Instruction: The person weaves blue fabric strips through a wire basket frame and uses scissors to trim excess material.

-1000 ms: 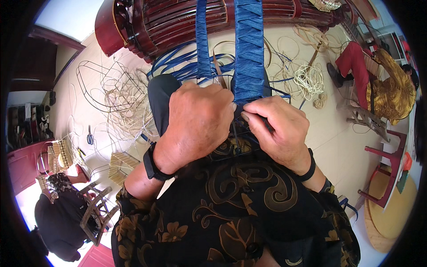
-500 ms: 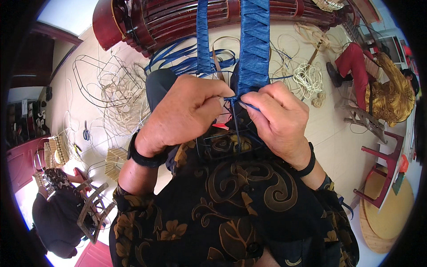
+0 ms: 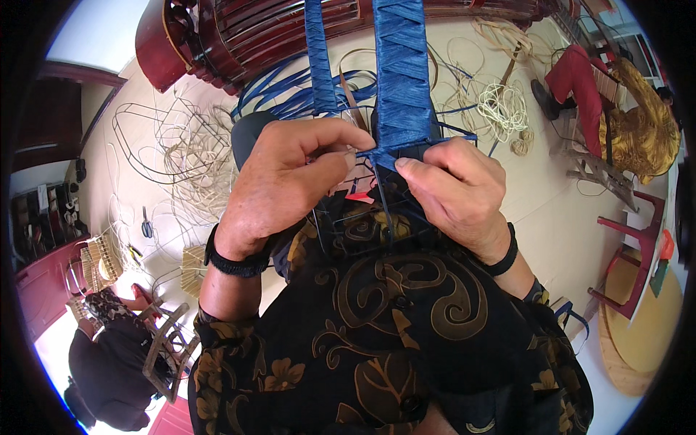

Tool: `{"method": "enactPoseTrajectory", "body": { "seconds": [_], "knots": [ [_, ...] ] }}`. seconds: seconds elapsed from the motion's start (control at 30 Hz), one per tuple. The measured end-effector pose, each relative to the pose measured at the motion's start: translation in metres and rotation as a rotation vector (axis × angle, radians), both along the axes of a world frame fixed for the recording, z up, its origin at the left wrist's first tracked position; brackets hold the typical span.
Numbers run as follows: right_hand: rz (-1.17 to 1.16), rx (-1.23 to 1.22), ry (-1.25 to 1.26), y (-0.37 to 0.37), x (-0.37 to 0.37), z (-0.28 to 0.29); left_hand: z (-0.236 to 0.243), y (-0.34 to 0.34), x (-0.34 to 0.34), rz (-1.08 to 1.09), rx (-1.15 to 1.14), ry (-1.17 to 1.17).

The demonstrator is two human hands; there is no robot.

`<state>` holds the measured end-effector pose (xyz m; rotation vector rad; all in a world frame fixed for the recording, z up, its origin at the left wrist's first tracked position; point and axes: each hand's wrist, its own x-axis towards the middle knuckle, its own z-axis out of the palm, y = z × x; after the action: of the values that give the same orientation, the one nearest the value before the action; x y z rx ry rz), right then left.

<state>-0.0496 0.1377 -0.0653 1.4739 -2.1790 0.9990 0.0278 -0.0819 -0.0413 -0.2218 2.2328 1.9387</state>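
Note:
A broad blue woven band (image 3: 402, 72) runs up from a thin dark wire frame (image 3: 386, 217) over my lap. A narrower blue band (image 3: 319, 58) rises to its left. At the broad band's lower end, a flat blue strip (image 3: 383, 158) lies across the wire. My left hand (image 3: 286, 174) pinches the strip and wire at the left, thumb and forefinger nearly together. From the right, my right hand (image 3: 464, 192) grips the strip's other side between thumb and curled fingers. Its fingertips are partly hidden behind the strip.
A dark red wooden bench (image 3: 275, 32) stands ahead. Blue strips (image 3: 272, 90), tangled pale strands (image 3: 185, 163), white cord (image 3: 502, 110) and scissors (image 3: 147, 223) lie on the floor. People sit at right (image 3: 580, 101) and lower left (image 3: 116, 362). A red stool (image 3: 627, 235) stands right.
The strip between my hands, earlier thin and bunched, now shows wider and flatter. My right thumb has shifted slightly lower on it. The whole view has shifted a little.

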Motion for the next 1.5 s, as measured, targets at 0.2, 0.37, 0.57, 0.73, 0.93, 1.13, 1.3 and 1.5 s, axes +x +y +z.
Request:
{"method": "enactPoseTrajectory", "body": {
  "seconds": [0.2, 0.37, 0.57, 0.73, 0.93, 1.13, 1.3, 1.5],
  "knots": [
    [0.006, 0.036, -0.031, 0.002, 0.003, 0.004, 0.002, 0.004, 0.001, -0.019, -0.056, 0.053],
    [0.028, 0.0, -0.15, 0.003, 0.007, -0.006, 0.002, 0.007, 0.003, -0.02, -0.076, 0.062],
    [-0.001, 0.058, -0.166, -0.005, 0.015, -0.004, 0.002, 0.007, 0.004, -0.031, -0.116, 0.088],
    [-0.01, 0.103, -0.078, -0.007, 0.013, -0.007, 0.002, 0.007, 0.003, -0.062, -0.164, 0.117],
    [0.005, 0.14, -0.081, -0.009, 0.014, 0.001, -0.004, 0.004, 0.003, -0.087, -0.203, 0.152],
    [0.026, 0.133, -0.215, -0.007, 0.015, 0.004, -0.004, 0.004, 0.002, -0.114, -0.236, 0.195],
    [0.002, 0.122, -0.173, -0.007, 0.014, -0.002, -0.003, 0.006, 0.004, -0.111, -0.216, 0.166],
    [-0.013, 0.118, -0.172, -0.007, 0.015, -0.005, -0.007, 0.005, 0.004, -0.109, -0.193, 0.158]
  ]
}}
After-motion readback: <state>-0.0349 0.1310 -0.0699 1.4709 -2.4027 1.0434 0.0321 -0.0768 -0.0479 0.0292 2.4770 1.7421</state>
